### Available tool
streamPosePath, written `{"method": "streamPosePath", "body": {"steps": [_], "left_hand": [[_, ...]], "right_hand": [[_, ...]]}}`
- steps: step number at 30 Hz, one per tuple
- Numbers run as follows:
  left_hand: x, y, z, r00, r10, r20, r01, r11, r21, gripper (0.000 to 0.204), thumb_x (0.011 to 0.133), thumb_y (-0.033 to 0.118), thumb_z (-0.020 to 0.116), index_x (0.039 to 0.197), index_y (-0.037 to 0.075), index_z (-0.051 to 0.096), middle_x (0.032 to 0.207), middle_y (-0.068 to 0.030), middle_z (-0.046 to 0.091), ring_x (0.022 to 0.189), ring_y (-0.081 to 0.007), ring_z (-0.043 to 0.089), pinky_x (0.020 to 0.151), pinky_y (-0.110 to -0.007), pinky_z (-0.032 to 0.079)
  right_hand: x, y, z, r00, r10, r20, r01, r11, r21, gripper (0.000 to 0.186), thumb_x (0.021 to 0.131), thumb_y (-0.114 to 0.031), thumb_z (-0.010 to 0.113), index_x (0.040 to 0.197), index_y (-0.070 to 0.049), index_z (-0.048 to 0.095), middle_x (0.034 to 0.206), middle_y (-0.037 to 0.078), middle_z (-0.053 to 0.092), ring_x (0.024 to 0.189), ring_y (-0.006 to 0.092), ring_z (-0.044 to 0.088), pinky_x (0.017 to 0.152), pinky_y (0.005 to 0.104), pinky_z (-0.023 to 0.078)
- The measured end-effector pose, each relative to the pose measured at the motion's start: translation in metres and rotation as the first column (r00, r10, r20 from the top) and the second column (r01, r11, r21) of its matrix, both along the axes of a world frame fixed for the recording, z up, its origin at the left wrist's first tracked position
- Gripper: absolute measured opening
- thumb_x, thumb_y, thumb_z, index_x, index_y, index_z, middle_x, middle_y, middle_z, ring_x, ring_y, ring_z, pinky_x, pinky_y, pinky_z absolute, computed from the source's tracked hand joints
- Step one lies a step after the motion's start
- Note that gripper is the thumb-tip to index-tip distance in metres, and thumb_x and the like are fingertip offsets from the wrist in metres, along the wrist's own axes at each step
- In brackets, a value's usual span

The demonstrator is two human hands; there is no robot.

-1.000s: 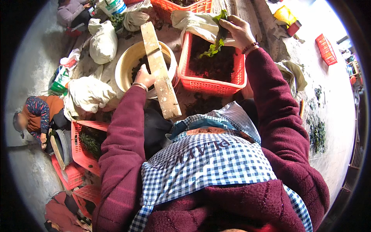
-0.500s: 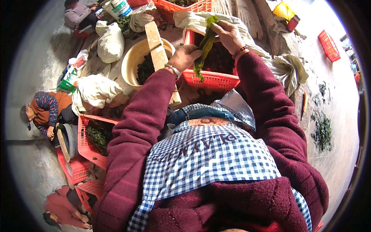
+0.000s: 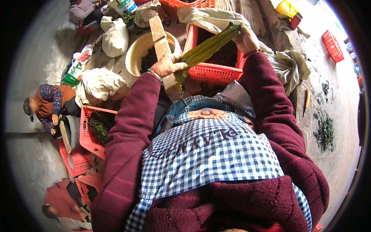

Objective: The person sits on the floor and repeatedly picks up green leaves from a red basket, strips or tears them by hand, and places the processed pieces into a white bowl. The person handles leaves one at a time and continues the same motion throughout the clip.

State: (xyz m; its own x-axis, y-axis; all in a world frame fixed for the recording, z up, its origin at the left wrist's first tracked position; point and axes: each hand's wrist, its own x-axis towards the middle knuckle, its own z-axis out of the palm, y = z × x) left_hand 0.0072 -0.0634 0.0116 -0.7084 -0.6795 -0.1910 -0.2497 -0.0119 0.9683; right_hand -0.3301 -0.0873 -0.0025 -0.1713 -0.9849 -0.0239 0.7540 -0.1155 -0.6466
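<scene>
A long green strip of seaweed is stretched slantwise between my hands. Its lower end is pinched in my left hand, with a loose tail hanging below the fingers. Higher up and to the right, my right hand is closed on the other end. Under the strip stands a red plastic basket with dark contents and a pale cloth over its far rim. A cream tub holding dark seaweed is beside my left hand, and a wooden board lies across it.
To the left are a tied white sack, a pale cloth bundle and a red basket of seaweed. Two people sit farther left. A orange-handled knife and seaweed heaps lie at the right.
My hands have moved apart, the left one down and left, the right one slightly rightward. The seaweed strip, earlier hanging bunched and nearly upright, is now spread out between them.
</scene>
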Motion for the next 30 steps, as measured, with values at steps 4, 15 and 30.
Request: {"method": "streamPosePath", "body": {"steps": [4,15,30], "left_hand": [[0.016,0.008,0.008,0.998,0.001,-0.061,0.005,0.996,0.090,0.027,0.084,0.003,0.061,0.109,-0.003,0.058,0.099,-0.0038,0.063,0.086,-0.0109,0.059,0.080,-0.026,0.047],[0.021,0.006,-0.005,0.992,0.059,0.110,-0.041,0.986,-0.162,0.018,0.086,0.005,0.055,0.100,-0.005,0.060,0.088,-0.0026,0.062,0.076,-0.0091,0.056,0.070,-0.024,0.046],[0.021,-0.004,-0.026,0.892,0.374,0.253,-0.219,0.848,-0.482,0.017,0.078,0.010,0.056,0.091,0.002,0.064,0.080,-0.0129,0.066,0.073,-0.0193,0.063,0.068,-0.033,0.048]], "right_hand": [[-0.016,0.003,0.003,0.995,-0.051,0.088,0.051,0.999,0.003,0.037,0.099,-0.027,0.030,0.124,-0.003,0.043,0.119,0.015,0.056,0.109,0.0291,0.054,0.094,0.0463,0.043],[-0.062,0.001,0.019,0.863,0.476,0.169,-0.388,0.839,-0.382,0.037,0.097,-0.030,0.036,0.097,0.001,0.056,0.091,0.014,0.062,0.090,0.0289,0.058,0.091,0.0436,0.043],[-0.055,-0.018,0.069,0.890,0.407,0.207,-0.315,0.875,-0.367,0.021,0.095,-0.015,0.045,0.103,0.001,0.057,0.080,0.003,0.057,0.069,0.0120,0.053,0.069,0.0273,0.046]]}}
